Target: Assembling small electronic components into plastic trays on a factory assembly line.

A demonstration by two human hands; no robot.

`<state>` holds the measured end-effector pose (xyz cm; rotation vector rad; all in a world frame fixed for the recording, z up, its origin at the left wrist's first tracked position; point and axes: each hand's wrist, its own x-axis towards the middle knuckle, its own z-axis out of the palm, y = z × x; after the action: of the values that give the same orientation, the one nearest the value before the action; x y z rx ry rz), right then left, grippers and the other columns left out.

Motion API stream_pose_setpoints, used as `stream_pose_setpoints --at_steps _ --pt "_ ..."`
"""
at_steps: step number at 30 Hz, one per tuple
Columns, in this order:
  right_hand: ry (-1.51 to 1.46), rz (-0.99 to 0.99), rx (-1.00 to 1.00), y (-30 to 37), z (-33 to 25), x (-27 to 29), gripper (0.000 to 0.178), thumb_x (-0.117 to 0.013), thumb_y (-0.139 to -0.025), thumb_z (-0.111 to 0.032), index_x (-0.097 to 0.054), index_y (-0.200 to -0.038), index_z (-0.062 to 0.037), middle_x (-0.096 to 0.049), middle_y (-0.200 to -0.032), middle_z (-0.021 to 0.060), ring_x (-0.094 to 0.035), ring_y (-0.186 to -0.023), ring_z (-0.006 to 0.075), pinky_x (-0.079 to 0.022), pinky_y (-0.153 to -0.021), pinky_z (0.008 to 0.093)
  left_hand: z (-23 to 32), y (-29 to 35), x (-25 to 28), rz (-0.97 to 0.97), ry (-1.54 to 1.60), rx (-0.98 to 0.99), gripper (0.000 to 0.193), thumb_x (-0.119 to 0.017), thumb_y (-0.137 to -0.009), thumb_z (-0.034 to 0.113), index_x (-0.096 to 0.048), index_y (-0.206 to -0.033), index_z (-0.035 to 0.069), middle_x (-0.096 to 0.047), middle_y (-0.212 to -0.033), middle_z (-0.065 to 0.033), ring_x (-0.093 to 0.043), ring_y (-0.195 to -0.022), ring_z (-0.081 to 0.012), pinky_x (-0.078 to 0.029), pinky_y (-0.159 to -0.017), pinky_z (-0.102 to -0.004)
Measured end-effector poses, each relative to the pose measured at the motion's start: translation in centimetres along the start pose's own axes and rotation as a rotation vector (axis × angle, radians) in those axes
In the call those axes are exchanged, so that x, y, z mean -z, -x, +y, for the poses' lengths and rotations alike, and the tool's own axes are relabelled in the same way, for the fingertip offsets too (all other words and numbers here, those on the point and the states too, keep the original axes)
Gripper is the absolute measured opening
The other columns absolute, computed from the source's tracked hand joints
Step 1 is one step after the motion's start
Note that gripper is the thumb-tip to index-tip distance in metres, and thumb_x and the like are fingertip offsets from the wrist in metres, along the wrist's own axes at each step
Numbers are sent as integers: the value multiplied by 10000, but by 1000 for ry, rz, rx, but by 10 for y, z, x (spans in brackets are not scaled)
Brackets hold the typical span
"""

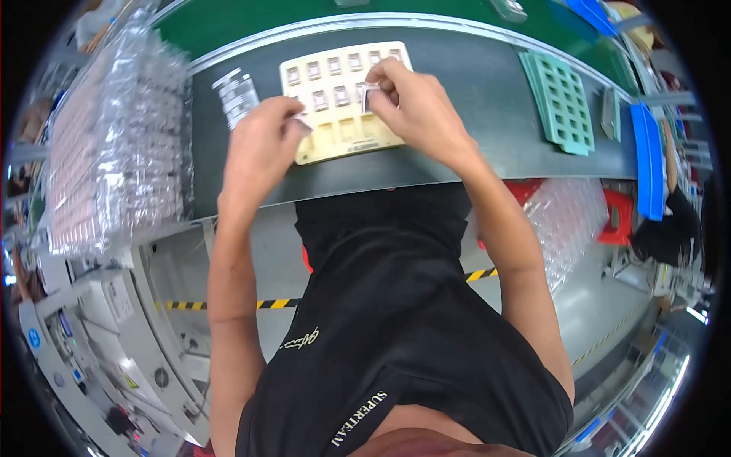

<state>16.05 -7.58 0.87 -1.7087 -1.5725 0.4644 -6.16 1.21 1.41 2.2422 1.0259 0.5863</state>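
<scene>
A cream tray [352, 146] with rows of square pockets lies in front of me on the dark work surface. Small framed square parts sit in the pockets of its far rows, while pockets in the near row show bare. My right hand [422, 108] is over the tray's right side, thumb and fingers pinching a small pale square part [366, 99] with a dark edge. At the tray's left edge, my left hand [261, 142] is closed in a pinch; a small greyish piece shows at its fingertips, too blurred to name.
Left of the tray lies a clear plastic strip tray [237, 94]. Tall stacks of clear plastic trays [118, 145] stand at far left. Green pocketed trays [562, 100] lie on the right, with a blue bin [648, 161] beyond them. A metal rail [426, 20] borders the far side.
</scene>
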Motion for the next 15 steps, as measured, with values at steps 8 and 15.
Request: stream_pose_setpoints --at_steps 8,15 --pt "342 -136 194 1 1 -55 113 -628 -876 -117 -664 -914 -16 -655 -791 165 -662 -774 357 -532 -721 475 -21 8 -19 -35 -270 -180 161 -591 -859 24 -712 -962 -3 -660 -911 -176 -648 -881 -364 -526 -806 -452" --pt "327 -54 228 -4 1 -58 88 -637 -869 -107 -678 -878 -29 -644 -813 147 -653 -792 354 -529 -711 462 -25 7 -26 49 -395 -194 71 -612 -874 27 -679 -887 8 -626 -870 -150 -627 -854 -346 -513 -785 -457"
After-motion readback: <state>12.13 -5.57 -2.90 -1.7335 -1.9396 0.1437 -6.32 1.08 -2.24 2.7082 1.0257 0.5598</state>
